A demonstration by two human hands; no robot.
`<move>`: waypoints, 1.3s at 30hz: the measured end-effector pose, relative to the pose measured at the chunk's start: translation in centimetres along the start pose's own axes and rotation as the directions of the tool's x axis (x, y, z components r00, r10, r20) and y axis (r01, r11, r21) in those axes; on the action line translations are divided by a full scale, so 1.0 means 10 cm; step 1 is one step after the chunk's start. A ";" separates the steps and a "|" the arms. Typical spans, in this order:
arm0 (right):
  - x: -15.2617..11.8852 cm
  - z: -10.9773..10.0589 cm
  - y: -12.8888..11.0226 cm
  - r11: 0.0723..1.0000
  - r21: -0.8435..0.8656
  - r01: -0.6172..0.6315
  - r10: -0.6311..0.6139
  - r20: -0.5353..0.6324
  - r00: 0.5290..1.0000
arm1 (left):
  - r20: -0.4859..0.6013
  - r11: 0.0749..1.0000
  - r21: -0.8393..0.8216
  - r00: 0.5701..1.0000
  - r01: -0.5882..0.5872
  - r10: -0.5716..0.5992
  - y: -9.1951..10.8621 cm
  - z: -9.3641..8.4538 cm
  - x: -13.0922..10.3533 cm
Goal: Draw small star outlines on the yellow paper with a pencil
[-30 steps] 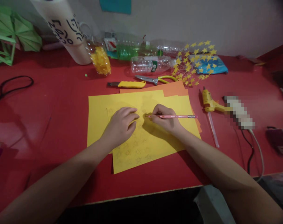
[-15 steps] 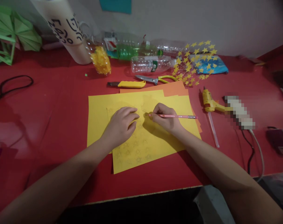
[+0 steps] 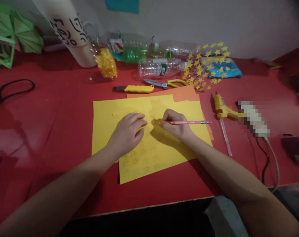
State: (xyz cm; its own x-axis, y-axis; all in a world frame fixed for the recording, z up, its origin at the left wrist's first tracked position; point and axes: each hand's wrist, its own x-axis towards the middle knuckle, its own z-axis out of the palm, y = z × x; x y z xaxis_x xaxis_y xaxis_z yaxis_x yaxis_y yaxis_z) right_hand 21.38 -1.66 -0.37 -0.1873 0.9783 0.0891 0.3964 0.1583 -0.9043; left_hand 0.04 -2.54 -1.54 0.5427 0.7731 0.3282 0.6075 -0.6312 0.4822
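My right hand (image 3: 177, 125) is closed around a pink pencil (image 3: 195, 122), its tip close to the yellow paper (image 3: 174, 149) and its eraser end pointing right. Small pencilled stars (image 3: 146, 169) stand in rows on the top sheet. Flat on the paper's left part lies my left hand (image 3: 129, 133), fingers stretched out and holding nothing. More yellow sheets (image 3: 103, 115) and orange sheets (image 3: 188, 93) lie beneath. Whether the tip touches the paper I cannot tell.
Behind the paper lie a yellow cutter (image 3: 139, 89), scissors (image 3: 159, 83) and plastic bottles (image 3: 154, 68). Yellow stars (image 3: 200, 70) cluster at the back right. A glue gun (image 3: 220, 107) and a power strip (image 3: 254, 118) lie right. A tall white tumbler (image 3: 72, 36) stands back left.
The pencil has shifted slightly to the right in my right hand. My left hand and the paper have stayed in place.
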 end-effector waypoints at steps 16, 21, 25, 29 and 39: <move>0.00 -0.04 -0.02 0.999 -0.002 -0.040 0.040 0.056 0.998 | 0.009 1.000 -0.013 1.000 0.025 -0.025 0.01 0.00 -0.01; 0.00 -0.05 -0.01 1.000 0.002 -0.019 0.019 0.061 0.998 | 0.012 0.999 -0.018 0.999 0.030 -0.030 0.00 0.00 -0.01; 0.00 -0.04 -0.01 1.000 -0.003 -0.030 0.030 0.062 0.998 | 0.014 0.999 -0.022 1.000 0.029 -0.028 0.00 0.00 -0.01; 0.00 -0.04 -0.01 1.000 -0.003 -0.022 0.022 0.067 0.997 | 0.013 0.999 -0.023 1.000 0.023 -0.023 0.00 0.00 -0.01; -0.01 -0.03 0.00 0.999 0.007 -0.038 0.038 0.061 0.997 | 0.000 1.000 -0.019 1.000 0.021 -0.021 0.00 0.00 -0.01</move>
State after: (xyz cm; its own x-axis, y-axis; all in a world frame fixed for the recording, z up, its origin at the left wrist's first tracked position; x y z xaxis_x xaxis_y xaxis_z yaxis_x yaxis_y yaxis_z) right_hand 21.69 -1.66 -0.28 -0.2266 0.9735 0.0296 0.3965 0.1199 -0.9102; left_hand -0.01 -2.59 -1.60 0.5301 0.7862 0.3176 0.6080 -0.6135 0.5039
